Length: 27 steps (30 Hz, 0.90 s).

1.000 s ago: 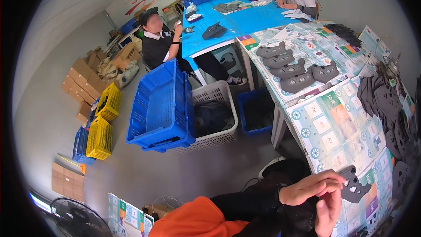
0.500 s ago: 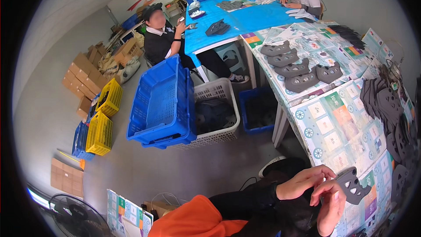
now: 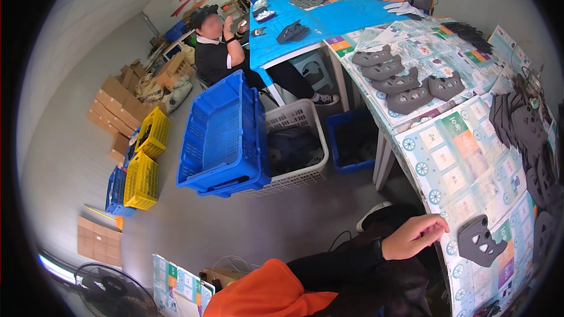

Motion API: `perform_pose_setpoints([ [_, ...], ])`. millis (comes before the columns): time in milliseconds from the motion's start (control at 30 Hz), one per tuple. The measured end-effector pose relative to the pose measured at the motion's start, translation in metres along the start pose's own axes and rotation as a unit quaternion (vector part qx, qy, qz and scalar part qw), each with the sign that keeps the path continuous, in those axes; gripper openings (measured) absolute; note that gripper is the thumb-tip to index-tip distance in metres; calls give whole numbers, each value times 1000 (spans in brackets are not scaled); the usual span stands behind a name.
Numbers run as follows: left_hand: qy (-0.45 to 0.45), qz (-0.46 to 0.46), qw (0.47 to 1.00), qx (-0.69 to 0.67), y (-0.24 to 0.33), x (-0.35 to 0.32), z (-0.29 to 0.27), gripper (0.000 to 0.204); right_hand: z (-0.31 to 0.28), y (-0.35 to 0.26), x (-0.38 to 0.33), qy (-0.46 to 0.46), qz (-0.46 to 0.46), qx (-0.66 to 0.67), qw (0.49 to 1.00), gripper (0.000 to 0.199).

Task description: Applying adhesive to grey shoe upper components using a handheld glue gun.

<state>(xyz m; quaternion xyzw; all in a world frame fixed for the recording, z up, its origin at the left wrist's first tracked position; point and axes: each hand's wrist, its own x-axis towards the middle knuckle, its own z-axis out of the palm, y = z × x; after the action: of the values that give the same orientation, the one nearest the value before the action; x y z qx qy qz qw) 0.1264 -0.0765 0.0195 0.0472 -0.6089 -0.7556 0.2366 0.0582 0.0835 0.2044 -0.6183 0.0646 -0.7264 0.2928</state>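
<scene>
My left hand (image 3: 414,236) is over the near edge of the table, its fingers curled and closed together. Whatever it may hold is too hidden or small to make out. Just to its right, apart from the fingertips, a dark grey moulded plate with cut-out holes (image 3: 482,242) lies flat on the patterned table sheet. My right hand is out of view. Farther up the table lies a group of similar grey plates (image 3: 395,82), partly overlapping.
More grey plates (image 3: 529,126) are heaped along the table's right side. Stacked blue crates (image 3: 220,135) and a white basket (image 3: 317,161) stand on the floor to the left. A seated person (image 3: 214,53) is by the blue-covered table (image 3: 329,17); others work at its far end.
My right hand has gone out of view. The grey plate that was tilted up by my fingers now lies on the table. My left hand's fingers have curled in; the view has shifted slightly.
</scene>
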Motion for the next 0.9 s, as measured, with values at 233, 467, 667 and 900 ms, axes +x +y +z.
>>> perform_pose_setpoints([
  [233,127,-25,875,466,-101,-17,-46,24,-32,67,-91,48,552,-347,757,24],
  [467,-53,-194,822,533,-196,-20,-76,37,-132,111,-293,8,693,-598,404,51],
  [667,-66,-209,827,518,-212,-6,-75,48,-175,115,-341,-35,686,-634,355,86],
  [900,-63,-226,828,510,-211,-6,-74,52,-171,122,-347,-35,658,-665,351,81],
])
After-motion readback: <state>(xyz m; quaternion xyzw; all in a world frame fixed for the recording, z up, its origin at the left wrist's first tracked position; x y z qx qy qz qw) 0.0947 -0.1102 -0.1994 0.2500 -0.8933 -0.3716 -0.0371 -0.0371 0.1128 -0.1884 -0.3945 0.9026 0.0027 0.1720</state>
